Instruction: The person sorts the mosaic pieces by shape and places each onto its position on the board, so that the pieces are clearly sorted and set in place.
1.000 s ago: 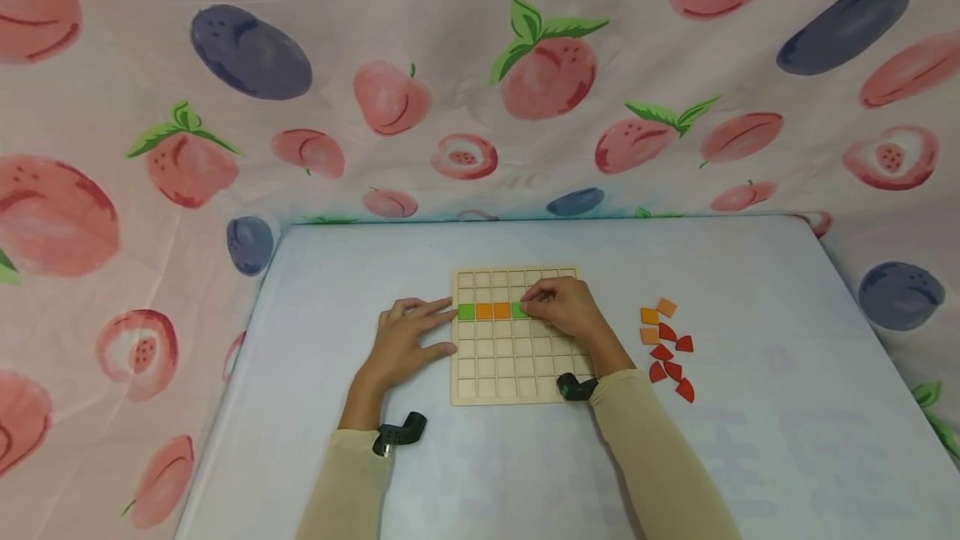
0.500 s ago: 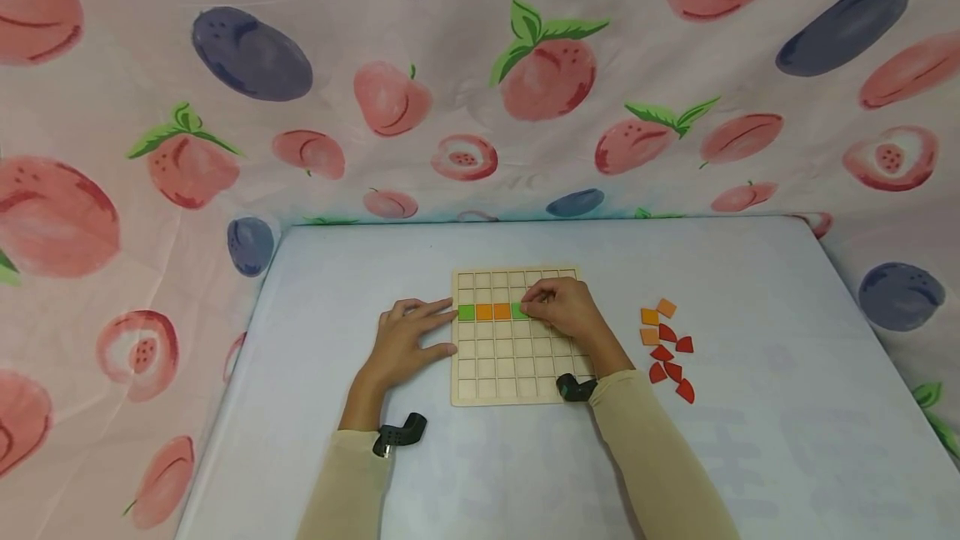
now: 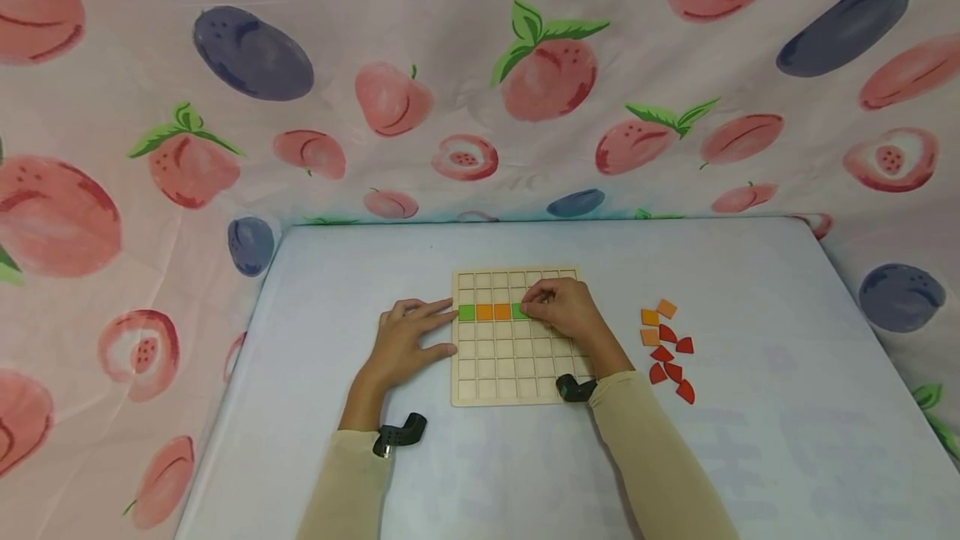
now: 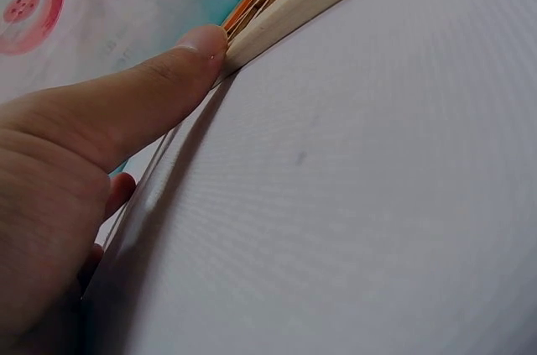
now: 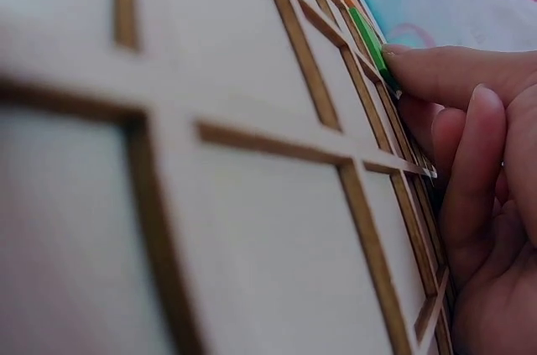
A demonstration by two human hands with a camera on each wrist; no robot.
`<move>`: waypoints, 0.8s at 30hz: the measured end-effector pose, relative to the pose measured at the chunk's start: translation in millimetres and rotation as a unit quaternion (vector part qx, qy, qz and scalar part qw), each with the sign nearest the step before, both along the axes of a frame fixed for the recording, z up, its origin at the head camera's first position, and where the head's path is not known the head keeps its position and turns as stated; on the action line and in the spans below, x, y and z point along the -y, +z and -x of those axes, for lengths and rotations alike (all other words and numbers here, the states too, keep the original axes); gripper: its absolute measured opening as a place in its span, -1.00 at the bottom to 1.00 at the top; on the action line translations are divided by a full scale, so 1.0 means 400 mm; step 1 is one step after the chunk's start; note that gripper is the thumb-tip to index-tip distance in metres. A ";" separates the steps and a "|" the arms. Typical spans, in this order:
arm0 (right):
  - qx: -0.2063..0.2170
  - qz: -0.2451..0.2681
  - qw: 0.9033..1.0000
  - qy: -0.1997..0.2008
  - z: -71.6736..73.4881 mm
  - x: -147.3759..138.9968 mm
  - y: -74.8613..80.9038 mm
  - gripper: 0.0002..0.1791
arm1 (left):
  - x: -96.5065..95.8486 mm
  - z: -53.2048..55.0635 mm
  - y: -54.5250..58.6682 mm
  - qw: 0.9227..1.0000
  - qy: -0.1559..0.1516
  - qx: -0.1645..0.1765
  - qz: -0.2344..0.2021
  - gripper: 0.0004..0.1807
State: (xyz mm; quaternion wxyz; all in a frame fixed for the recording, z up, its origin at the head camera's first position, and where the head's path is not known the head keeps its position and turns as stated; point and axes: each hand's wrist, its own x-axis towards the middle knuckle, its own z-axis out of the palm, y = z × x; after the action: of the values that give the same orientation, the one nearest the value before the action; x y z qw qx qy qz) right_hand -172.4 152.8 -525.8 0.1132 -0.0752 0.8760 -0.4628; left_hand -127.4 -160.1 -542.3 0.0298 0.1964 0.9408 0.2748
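The pale blue desk (image 3: 750, 440) carries a wooden grid board (image 3: 495, 365), with loose orange squares (image 3: 649, 317) and red pieces (image 3: 672, 369) beside it.

here's a makeshift play or recording corner, homely rather than industrial. a fruit-print cloth (image 3: 480, 90), pink with peaches and plums, hangs as backdrop and wraps round both sides. in front sits a table (image 3: 750, 440) under a plain pale blue cover. on it a wooden grid board (image 3: 495, 357) and a scatter of small coloured tiles (image 3: 667, 348), a child's puzzle set. small black cameras strapped at both wrists.
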 end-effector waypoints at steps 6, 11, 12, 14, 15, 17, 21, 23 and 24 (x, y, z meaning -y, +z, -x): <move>0.016 0.007 1.000 0.008 -0.002 -0.008 0.004 -0.90 | 0.001 0.000 -0.002 1.000 -0.002 -0.001 -0.001 -0.35; 0.039 0.053 0.998 0.019 -0.005 -0.031 0.001 -0.81 | 0.000 0.001 -0.004 1.000 0.000 -0.004 -0.001 -0.35; 0.044 0.063 0.997 0.020 -0.007 -0.037 0.002 -0.79 | 0.000 0.001 -0.004 1.000 0.001 -0.005 -0.002 -0.35; 0.049 0.074 0.996 0.015 -0.013 -0.048 0.006 -0.76 | -0.001 0.001 -0.004 1.000 0.000 -0.003 -0.001 -0.35; 0.051 0.077 0.996 0.013 -0.016 -0.053 0.009 -0.74 | -0.001 0.000 -0.004 1.000 0.000 -0.003 -0.001 -0.35; 0.046 0.070 0.996 0.008 -0.021 -0.064 0.018 -0.73 | -0.002 0.000 -0.004 1.000 -0.002 -0.004 -0.002 -0.34; 0.033 0.043 0.999 -0.003 -0.029 -0.090 0.039 -0.73 | -0.002 0.000 -0.003 1.000 -0.003 -0.005 -0.001 -0.34; 0.027 0.039 0.999 -0.009 -0.032 -0.104 0.051 -0.72 | -0.001 0.000 -0.003 1.000 -0.002 -0.006 0.000 -0.34; 0.021 0.037 0.999 -0.011 -0.033 -0.113 0.056 -0.72 | -0.001 0.001 -0.003 1.000 -0.001 -0.004 0.002 -0.34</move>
State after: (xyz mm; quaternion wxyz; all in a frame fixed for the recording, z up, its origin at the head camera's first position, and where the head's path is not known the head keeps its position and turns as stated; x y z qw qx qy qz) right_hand -159.4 197.8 -503.5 0.1236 -0.0597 0.8565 -0.4976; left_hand -127.7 -159.9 -543.4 0.0263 0.1985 0.9412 0.2722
